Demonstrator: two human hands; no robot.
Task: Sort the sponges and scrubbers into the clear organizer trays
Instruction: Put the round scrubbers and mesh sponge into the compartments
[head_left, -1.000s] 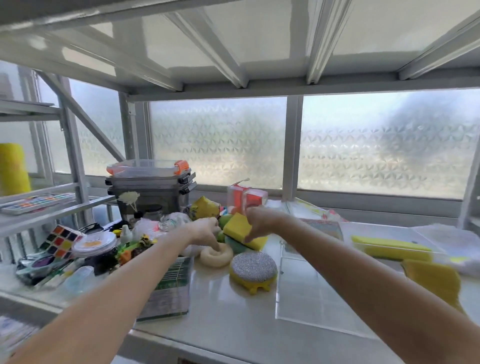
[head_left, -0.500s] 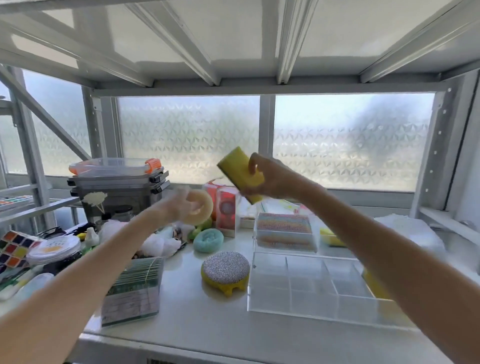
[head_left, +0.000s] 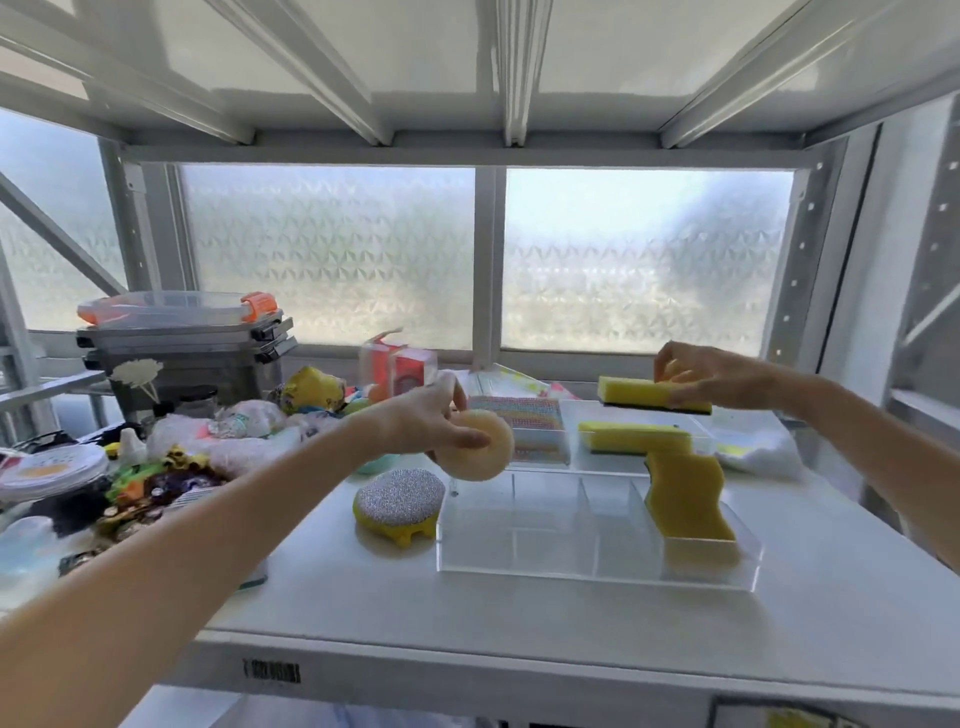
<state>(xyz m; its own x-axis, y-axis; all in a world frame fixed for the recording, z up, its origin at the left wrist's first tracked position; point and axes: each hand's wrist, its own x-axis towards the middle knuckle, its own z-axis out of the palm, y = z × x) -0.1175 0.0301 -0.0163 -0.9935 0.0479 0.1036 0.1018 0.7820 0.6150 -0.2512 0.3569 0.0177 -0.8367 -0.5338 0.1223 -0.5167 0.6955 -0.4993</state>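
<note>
I see my left hand (head_left: 431, 415) pinching a round cream sponge (head_left: 475, 451), thumb on its face and fingers curled behind, held in the air just over the 9 o'clock corner of the near clear organizer tray (head_left: 597, 566). My right hand (head_left: 698, 376) grips one end of a yellow sponge with a dark scouring underside (head_left: 636, 395), held flat and clear above the far clear tray (head_left: 576, 457). Directly beneath it, in that far tray, lies a second yellow scouring sponge (head_left: 631, 436). A wavy-edged yellow sponge (head_left: 685, 493) stands leaning in the near tray's 3 o'clock compartment; the other compartments look bare. A pastel striped scrubber pad (head_left: 517, 426) sits in the far tray's 9 o'clock part, just behind my left hand. On the white surface (head_left: 519, 613), at 9 o'clock of the near tray and just beside it, rests a silver-topped round scrubber with a yellow base (head_left: 400, 506).
</note>
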